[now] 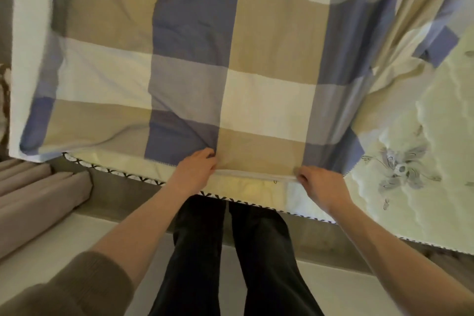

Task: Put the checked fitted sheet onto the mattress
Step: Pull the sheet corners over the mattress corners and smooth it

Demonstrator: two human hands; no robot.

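Lying spread over the mattress (410,136), the sheet (230,59) has its near edge right at the hands. The left hand (195,169) grips the white hem, fingers curled into the cloth. The right hand (320,185) grips the same hem a little way to the right. The hem runs straight between them, close to the near side of the mattress. Most fingertips are tucked into the cloth and cannot be seen. The far end of the sheet is cut off at the top. Its left side is blurry.
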